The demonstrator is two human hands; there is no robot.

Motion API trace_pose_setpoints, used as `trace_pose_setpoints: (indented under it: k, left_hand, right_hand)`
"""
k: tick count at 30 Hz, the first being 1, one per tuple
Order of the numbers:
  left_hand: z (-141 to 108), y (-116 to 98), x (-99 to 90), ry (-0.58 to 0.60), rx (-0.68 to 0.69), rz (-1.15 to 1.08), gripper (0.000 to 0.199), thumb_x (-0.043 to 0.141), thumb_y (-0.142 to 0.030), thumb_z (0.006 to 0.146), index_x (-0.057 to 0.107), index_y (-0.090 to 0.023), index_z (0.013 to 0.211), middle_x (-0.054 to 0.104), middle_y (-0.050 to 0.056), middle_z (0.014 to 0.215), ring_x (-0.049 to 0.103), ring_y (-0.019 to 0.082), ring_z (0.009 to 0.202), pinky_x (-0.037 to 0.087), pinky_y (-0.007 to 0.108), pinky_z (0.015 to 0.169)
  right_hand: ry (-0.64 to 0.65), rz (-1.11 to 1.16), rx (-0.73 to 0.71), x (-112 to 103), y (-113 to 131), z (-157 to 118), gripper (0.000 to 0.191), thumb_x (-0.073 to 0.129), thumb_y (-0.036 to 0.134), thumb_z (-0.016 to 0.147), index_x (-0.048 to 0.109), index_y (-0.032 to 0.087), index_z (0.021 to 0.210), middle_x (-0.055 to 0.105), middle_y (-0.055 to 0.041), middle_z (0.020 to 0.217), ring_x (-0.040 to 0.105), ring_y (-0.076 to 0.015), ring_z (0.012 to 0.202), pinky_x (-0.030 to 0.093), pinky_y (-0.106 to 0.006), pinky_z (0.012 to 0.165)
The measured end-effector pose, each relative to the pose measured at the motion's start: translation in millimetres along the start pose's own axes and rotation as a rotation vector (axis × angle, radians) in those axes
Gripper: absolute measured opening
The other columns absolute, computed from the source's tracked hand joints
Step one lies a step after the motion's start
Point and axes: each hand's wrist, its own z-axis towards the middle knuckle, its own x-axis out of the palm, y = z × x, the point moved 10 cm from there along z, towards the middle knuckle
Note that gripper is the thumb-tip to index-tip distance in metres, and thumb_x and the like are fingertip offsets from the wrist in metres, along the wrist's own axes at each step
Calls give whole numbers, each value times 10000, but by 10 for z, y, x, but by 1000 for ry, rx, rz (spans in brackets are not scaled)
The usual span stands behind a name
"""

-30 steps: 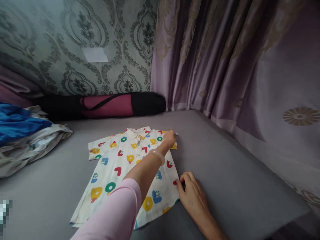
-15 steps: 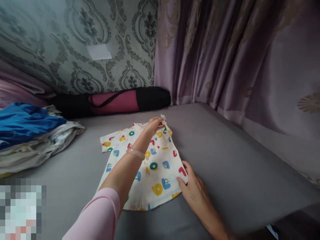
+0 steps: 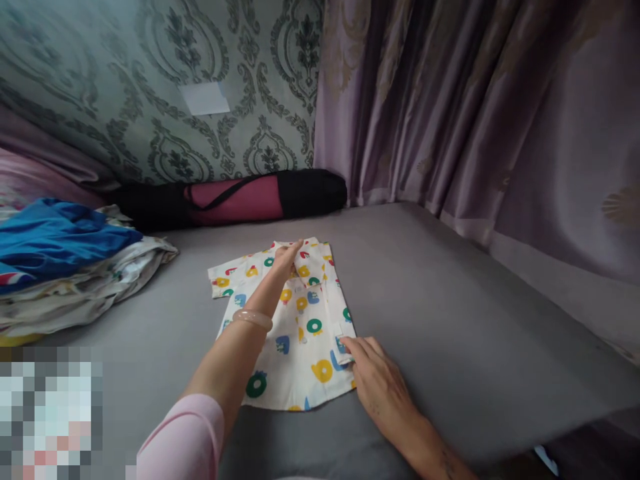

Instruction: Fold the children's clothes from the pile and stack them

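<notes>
A small white short-sleeved shirt (image 3: 314, 360), printed with colourful letters, lies spread on a grey bed sheet. Its right side is folded inward in a narrow strip, and the right sleeve lies over the chest. My left hand (image 3: 289, 259) rests on the shirt near the collar, beside the folded sleeve. Its fingers look stretched out, though my wrist and forearm partly cover the shirt's left half. Low on the right edge, my right hand (image 3: 377, 370) pinches the folded side strip between thumb and fingers. The left sleeve (image 3: 225, 277) lies outstretched.
A pile of clothes (image 3: 65, 240), blue on top, lies at the left. Along the patterned wall lies a long black and dark-pink bag (image 3: 240, 198). Purple curtains (image 3: 410, 120) hang behind and to the right. The grey bed sheet (image 3: 450, 320) extends right.
The shirt's right side and sleeve have been folded inward. My left hand has moved left from the sleeve end toward the collar; my right hand has brought the lower edge inward.
</notes>
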Motion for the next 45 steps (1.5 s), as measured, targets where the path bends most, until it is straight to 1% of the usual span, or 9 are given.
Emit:
trace_pose_setpoints:
  k: [4, 8, 13, 16, 21, 24, 29, 34, 45]
  left_hand:
    - [27, -72, -145, -125, 150, 243, 374, 742, -159, 601, 520, -191, 900, 568, -4, 738, 581, 169, 693, 447, 270, 641]
    - [37, -145, -173, -130, 266, 418, 431, 686, -94, 603, 535, -212, 989, 547, -13, 790, 568, 187, 826, 439, 286, 781]
    - [-214, -494, 37, -110, 660, 814, 362, 613, -119, 707, 531, -189, 1053, 566, 75, 978, 539, 249, 1008, 399, 377, 942]
    - [-568, -588, 247, -61, 857, 991, 281, 570, -154, 772, 541, -167, 1051, 545, 150, 1125, 500, 300, 1115, 369, 436, 986]
    - [-1565, -91, 725, 494, 958, 1164, 211, 499, -315, 883, 601, -179, 1009, 629, 148, 1043, 596, 275, 991, 458, 396, 896]
    - [-2152, 310, 791, 662, 988, 1296, 422, 442, -434, 918, 556, -137, 1195, 570, 179, 1260, 512, 295, 1210, 401, 415, 1011]
    - [-2415, 745, 657, 642, 900, 1464, 674, 289, -564, 953, 330, -111, 1450, 322, 165, 1520, 261, 299, 1418, 245, 438, 1137]
    - [-2495, 800, 616, 621, 959, 1488, 599, 263, -477, 984, 261, -165, 1496, 256, 131, 1551, 207, 277, 1440, 191, 448, 1156]
    - [-2803, 794, 621, 819, 1012, 1414, 579, 257, -401, 1003, 153, -175, 1525, 194, 80, 1572, 157, 237, 1454, 118, 396, 1188]
  right_hand:
    - [40, 27, -51, -14, 32, -12, 436, 371, -12, 862, 573, 181, 1197, 633, -71, 1077, 545, -201, 983, 480, -324, 858]
    - [122, 96, -84, -78, 73, -56, 330, 397, 38, 885, 623, 199, 1064, 631, -59, 1045, 554, -195, 983, 470, -318, 844]
    - [403, 315, -171, -185, 197, -52, 210, 501, 193, 891, 694, 258, 939, 698, 10, 916, 628, -152, 853, 462, -263, 806]
    - [462, 456, -157, -259, 81, 253, 244, 478, 247, 898, 717, 248, 947, 722, 14, 915, 647, -152, 838, 478, -255, 788]
    - [43, 311, -120, -372, -458, 1297, 393, 340, 228, 925, 645, 184, 1170, 660, -59, 1199, 589, -173, 1108, 420, -314, 988]
    - [77, 64, -213, -22, -480, 1748, 470, 284, 213, 943, 510, 115, 1343, 486, -120, 1423, 412, -179, 1328, 284, -334, 1113]
    - [187, -205, -153, 502, -453, 2083, 568, 260, 325, 974, 313, 36, 1460, 248, -164, 1551, 182, -249, 1441, 116, -445, 1163]
    - [163, -253, -77, 579, -459, 2275, 627, 217, 386, 975, 243, 21, 1483, 182, -164, 1568, 144, -260, 1448, 73, -453, 1162]
    - [69, -302, 139, 670, -499, 2655, 751, 243, 496, 961, 236, -68, 1456, 227, -256, 1531, 185, -331, 1419, 84, -442, 1144]
